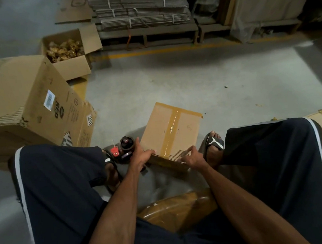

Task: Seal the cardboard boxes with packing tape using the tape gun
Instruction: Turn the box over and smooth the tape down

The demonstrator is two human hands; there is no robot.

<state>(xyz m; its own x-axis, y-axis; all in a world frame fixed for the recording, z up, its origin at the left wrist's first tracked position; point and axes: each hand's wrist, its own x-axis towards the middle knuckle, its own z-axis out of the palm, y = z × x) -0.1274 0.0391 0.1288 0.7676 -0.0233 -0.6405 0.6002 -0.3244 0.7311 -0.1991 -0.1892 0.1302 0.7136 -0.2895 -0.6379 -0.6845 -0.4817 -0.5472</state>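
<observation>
Concrete floor (192, 84), one taped box (173, 132), two hands (140, 158) touching

We look from our head forward and steeply down, close over both forearms and knees, with the floor (172, 82) and far pallet stacks (143, 7) beyond

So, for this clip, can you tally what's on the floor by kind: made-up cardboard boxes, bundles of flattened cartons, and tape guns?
Taped box under both hands: 1
Large closed box with barcode label: 1
Open box holding brown scraps: 1
Stack of strapped flat cartons on the pallet: 1, bundles too merged to count
Tape gun, lying beside the left hand: 1
Total: 5
</observation>
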